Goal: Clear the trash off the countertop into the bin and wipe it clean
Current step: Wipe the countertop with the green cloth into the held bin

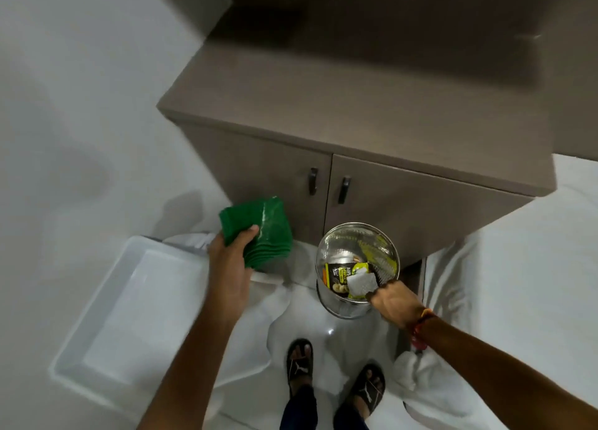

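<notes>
A round shiny metal bin stands on the floor in front of the brown cabinet. Inside it lie a black and yellow snack wrapper and greenish packaging. My right hand is at the bin's near rim, shut on a crumpled white tissue held over the opening. My left hand is to the left of the bin, gripping a folded green cloth in the air below the counter's edge. The brown countertop above shows no loose items.
A white plastic tray lies on the floor at the lower left. White sheets cover the floor and things at the right. The cabinet has two doors with dark handles. My sandalled feet stand just behind the bin.
</notes>
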The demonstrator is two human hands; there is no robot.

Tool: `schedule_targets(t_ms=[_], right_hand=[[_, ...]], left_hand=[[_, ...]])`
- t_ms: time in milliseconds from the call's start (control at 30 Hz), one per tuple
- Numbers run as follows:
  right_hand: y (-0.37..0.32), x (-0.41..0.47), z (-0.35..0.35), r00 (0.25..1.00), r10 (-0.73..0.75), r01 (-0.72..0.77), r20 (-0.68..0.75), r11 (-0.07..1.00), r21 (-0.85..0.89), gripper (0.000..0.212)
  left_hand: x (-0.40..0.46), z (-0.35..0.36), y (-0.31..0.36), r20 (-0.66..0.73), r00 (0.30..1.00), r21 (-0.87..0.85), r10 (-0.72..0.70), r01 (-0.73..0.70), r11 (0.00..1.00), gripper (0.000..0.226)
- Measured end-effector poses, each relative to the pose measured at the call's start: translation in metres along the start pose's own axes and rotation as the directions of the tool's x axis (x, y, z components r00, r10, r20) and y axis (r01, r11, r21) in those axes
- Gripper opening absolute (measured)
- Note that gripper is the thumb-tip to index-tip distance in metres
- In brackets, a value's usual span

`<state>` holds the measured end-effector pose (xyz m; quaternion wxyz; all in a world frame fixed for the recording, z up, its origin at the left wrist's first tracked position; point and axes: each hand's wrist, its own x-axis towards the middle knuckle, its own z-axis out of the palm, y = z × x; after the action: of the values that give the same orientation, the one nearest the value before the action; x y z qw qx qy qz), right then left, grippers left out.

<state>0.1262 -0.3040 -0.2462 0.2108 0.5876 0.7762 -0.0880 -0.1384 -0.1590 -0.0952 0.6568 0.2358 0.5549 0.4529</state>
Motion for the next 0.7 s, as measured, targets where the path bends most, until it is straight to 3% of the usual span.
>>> schedule_targets(t_ms=[100, 167, 267, 367, 467, 533, 700], right_hand=[[-0.018, 0.034, 0.069, 0.99, 0.07, -0.081, 0.124, 0.993, 0.085, 0.028], [-0.033, 0.051, 0.106, 0.979, 0.136, -0.161, 0.154, 0.974, 0.161, 0.009], [-0.054, 0.082, 0.188, 0.965, 0.209, -0.247, 0.156, 0.925, 0.288, 0.036], [-0.065, 0.11, 0.246, 0.942, 0.298, -0.33, 0.152, 0.901, 0.281, 0.037], [-0.061, 0.129, 0.283, 0.918, 0.328, -0.379, 0.224, 0.89, 0.252, 0.005], [-0.056, 0.138, 0.307, 0.901, 0.35, -0.412, 0.256, 0.874, 0.257, 0.024], [-0.053, 0.154, 0.342, 0.872, 0.394, -0.472, 0.291, 0.832, 0.29, 0.025]], left_hand=[[-0.011, -0.023, -0.041, 0.04, 0.998, 0.064, 0.055, -0.057, 0.996, 0.031], [-0.014, -0.035, -0.081, 0.059, 0.998, 0.097, 0.024, -0.029, 0.995, 0.028], [0.0, -0.06, -0.153, -0.047, 0.994, 0.045, -0.101, 0.103, 0.994, 0.031], [0.023, -0.082, -0.209, -0.135, 0.965, 0.038, -0.226, 0.233, 0.972, 0.025], [0.042, -0.092, -0.254, -0.124, 0.956, 0.093, -0.266, 0.278, 0.956, 0.024], [0.053, -0.091, -0.271, -0.128, 0.952, 0.034, -0.279, 0.285, 0.958, 0.03], [0.076, -0.086, -0.295, -0.06, 0.965, -0.009, -0.257, 0.257, 0.966, 0.028]])
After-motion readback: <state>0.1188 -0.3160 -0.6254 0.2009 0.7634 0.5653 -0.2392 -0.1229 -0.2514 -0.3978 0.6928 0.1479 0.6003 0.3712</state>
